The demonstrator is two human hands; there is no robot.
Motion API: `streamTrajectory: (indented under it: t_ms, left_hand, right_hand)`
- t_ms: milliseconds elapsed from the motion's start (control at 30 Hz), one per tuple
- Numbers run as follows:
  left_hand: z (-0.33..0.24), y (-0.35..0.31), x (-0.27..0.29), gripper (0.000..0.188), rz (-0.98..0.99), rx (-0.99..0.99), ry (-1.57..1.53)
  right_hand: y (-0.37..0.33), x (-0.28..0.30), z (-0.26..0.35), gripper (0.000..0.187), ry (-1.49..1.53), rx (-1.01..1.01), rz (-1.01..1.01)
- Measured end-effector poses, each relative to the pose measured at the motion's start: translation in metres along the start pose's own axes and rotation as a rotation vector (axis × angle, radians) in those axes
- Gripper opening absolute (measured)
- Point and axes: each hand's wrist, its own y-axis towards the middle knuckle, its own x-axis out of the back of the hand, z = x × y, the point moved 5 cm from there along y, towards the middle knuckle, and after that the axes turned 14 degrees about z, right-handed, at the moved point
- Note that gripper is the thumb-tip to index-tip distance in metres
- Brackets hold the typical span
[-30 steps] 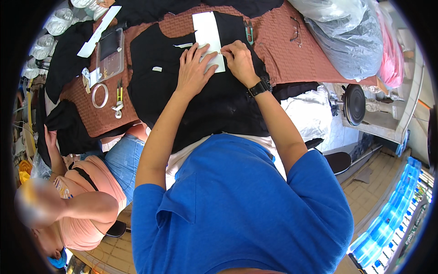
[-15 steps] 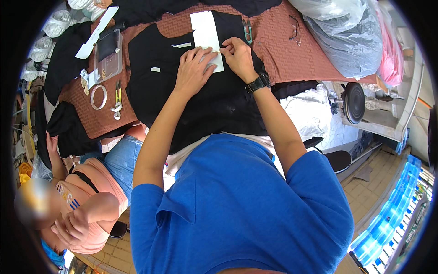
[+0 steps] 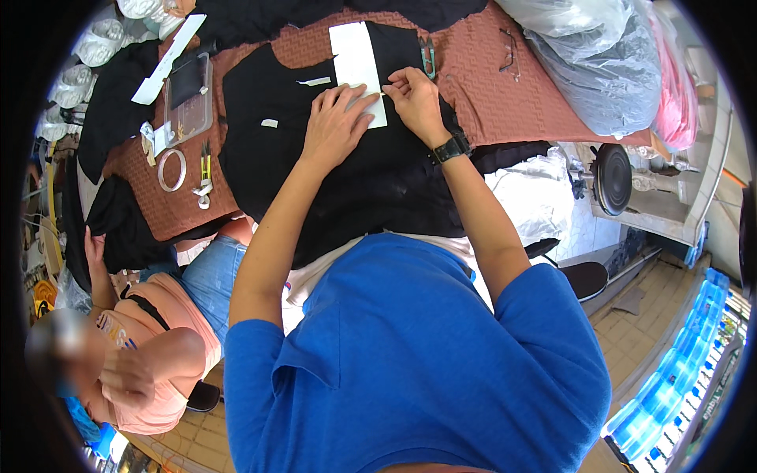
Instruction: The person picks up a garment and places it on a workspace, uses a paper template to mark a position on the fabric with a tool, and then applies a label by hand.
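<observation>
Black fabric is spread in front of me, with a long white paper strip lying on it. My left hand rests on the strip's near part, fingers spread and flat. Just past the strip's right edge, my right hand pinches a small white piece, too small to name surely, between thumb and fingertips. Two small white scraps, one longer than the other, lie on the fabric left of the strip. Thread snips with green handles are beyond my right hand.
A patterned brown cloth covers the table. Left are a clear plastic box, a tape roll, yellow-handled snips and a white strip. Glasses and plastic bags are right. Another person sits at left.
My right hand has shifted very slightly along the strip's right edge, still pinching the small white piece. My left hand stays put. The other person's raised hand moved a little.
</observation>
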Motion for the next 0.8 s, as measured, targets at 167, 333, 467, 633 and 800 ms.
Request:
streamTrajectory:
  t_ms: [167, 333, 467, 633, 800]
  left_hand:
    - [0.001, -0.002, -0.001, 0.036, -0.011, -0.001, -0.027]
    - [0.002, -0.005, 0.001, 0.037, -0.033, 0.002, -0.02]
    - [0.006, -0.005, -0.003, 0.04, 0.006, 0.028, 0.0]
    - [0.019, -0.005, -0.018, 0.048, 0.064, 0.092, -0.31]
    - [0.019, -0.007, -0.027, 0.046, -0.032, 0.023, -0.142]
  right_hand:
    - [0.0, -0.002, 0.001, 0.017, -0.031, 0.013, 0.0]
    - [0.006, -0.005, 0.011, 0.018, -0.06, 0.031, -0.015]
    - [0.033, -0.03, 0.056, 0.017, -0.067, 0.159, 0.04]
    - [0.079, -0.114, 0.138, 0.017, 0.067, 0.49, 0.289]
    - [0.124, -0.195, 0.164, 0.023, 0.048, 0.492, 0.376]
